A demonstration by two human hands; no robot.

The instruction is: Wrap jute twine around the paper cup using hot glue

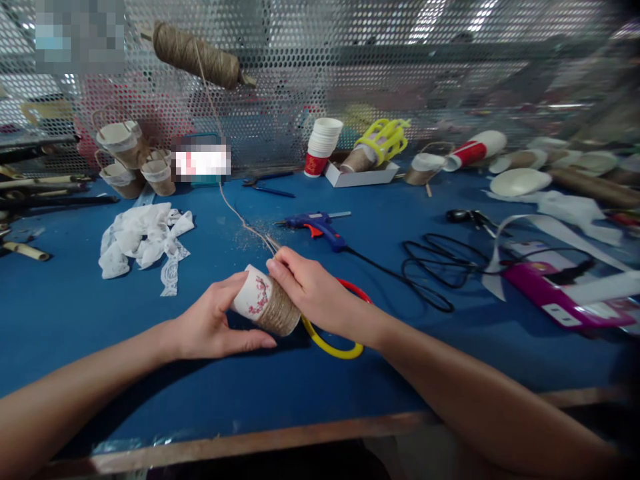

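A white paper cup (253,293) with a pink blossom print lies tilted above the table, its lower part wrapped in brown twine (280,310). My left hand (215,320) holds the cup from its open end, fingers at the rim and thumb stretched along below. My right hand (310,287) pinches the twine strand (257,232) at the cup's far side. That strand runs up to a big twine spool (196,55) hanging on the mesh. Scissors with a red and yellow handle (333,343) lie partly hidden under my right hand.
A blue glue gun (320,227) with a black cord (425,273) lies beyond my right hand. White lace (137,237) is heaped at left, near twine-wrapped cups (120,177). Pliers (270,187), stacked paper cups (323,147) and a white box (363,175) line the back; a purple package (560,293) sits right.
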